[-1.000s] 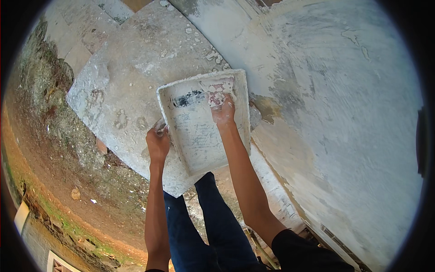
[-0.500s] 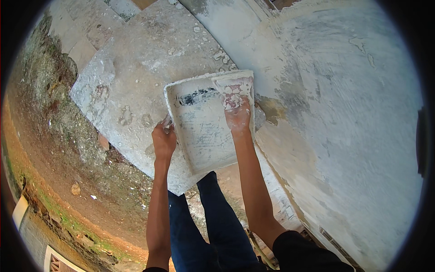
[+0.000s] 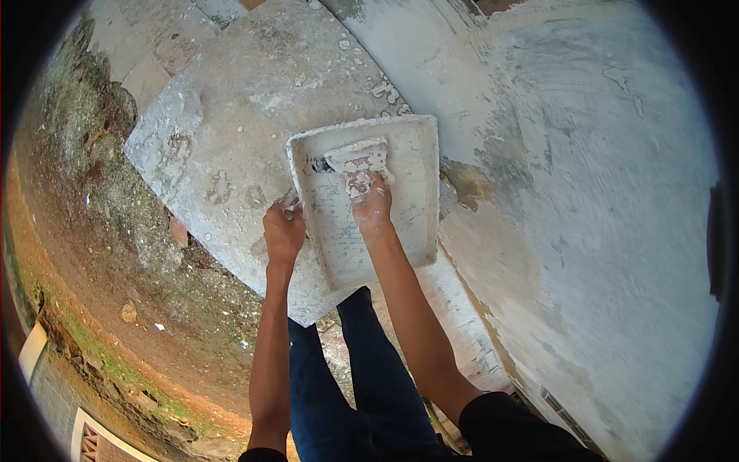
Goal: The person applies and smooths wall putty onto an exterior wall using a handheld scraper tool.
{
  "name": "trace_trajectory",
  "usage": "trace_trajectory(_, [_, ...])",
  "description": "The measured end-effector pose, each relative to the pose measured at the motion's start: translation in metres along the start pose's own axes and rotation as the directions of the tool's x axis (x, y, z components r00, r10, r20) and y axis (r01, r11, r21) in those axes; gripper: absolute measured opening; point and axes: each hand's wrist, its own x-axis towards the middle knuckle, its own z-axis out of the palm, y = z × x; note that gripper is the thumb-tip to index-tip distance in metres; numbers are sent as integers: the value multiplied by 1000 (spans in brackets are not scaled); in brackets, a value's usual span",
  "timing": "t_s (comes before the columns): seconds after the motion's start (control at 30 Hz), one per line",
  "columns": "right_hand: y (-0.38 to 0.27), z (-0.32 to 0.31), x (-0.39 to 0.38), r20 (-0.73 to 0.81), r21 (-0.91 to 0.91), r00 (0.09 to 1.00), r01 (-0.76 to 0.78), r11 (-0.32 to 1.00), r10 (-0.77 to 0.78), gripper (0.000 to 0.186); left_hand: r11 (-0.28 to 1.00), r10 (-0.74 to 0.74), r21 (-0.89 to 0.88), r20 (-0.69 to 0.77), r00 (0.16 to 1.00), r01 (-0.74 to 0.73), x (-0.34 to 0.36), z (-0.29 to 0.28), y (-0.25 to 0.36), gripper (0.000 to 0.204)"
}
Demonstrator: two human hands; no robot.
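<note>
A shallow rectangular tray (image 3: 423,231), crusted with white plaster, lies below my hands at the middle of the view. A thin pale coat covers its floor, with a dark bare patch near the far left. My right hand (image 3: 372,202) reaches into it, closed on a wide putty knife (image 3: 360,159). White plaster clings over the reddish blade of that knife, which lies across part of the dark patch. At the tray's left wall, my left hand (image 3: 285,223) is closed on the rim; its fingertips are whitish and partly hidden.
Beneath the tray is a large pale board (image 3: 231,131) dotted with dried plaster lumps. A smeared grey-white wall (image 3: 585,192) rises on the right. Rough soil and rubble (image 3: 123,254) lie to the left. My legs (image 3: 354,385) stand just below the tray.
My right hand has moved the putty knife leftward from the tray's far right corner onto the dark patch, covering part of it. My left hand stays at the left wall.
</note>
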Motion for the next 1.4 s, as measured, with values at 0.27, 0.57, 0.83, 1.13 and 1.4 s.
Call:
trace_trajectory(0.27, [23, 11, 24, -222, 86, 975, -8, 996, 27, 28, 999, 44, 27, 3, 999, -44, -1, 0, 1, 29])
trace_trajectory(0.57, [15, 7, 29, -52, 127, 996, -71, 989, 78, 27, 1000, 16, 3, 6, 1000, -16, -1, -2, -1, 30])
trace_trajectory(0.83, [43, 32, 29, -96, 214, 993, -47, 976, 69, 27, 1000, -23, 21, -7, 1000, 23, -2, 0, -2, 25])
trace_trajectory(1.13, [34, 29, 32, 29, 246, 994, -105, 963, 101, 26, 1000, -31, 2, -12, 999, 31, -2, 1, 0, 24])
trace_trajectory(1.4, [17, 29, 8, 103, 289, 988, -139, 947, 114, 21, 1000, -15, 23, -7, 1000, 15, 0, 3, -4, 25])
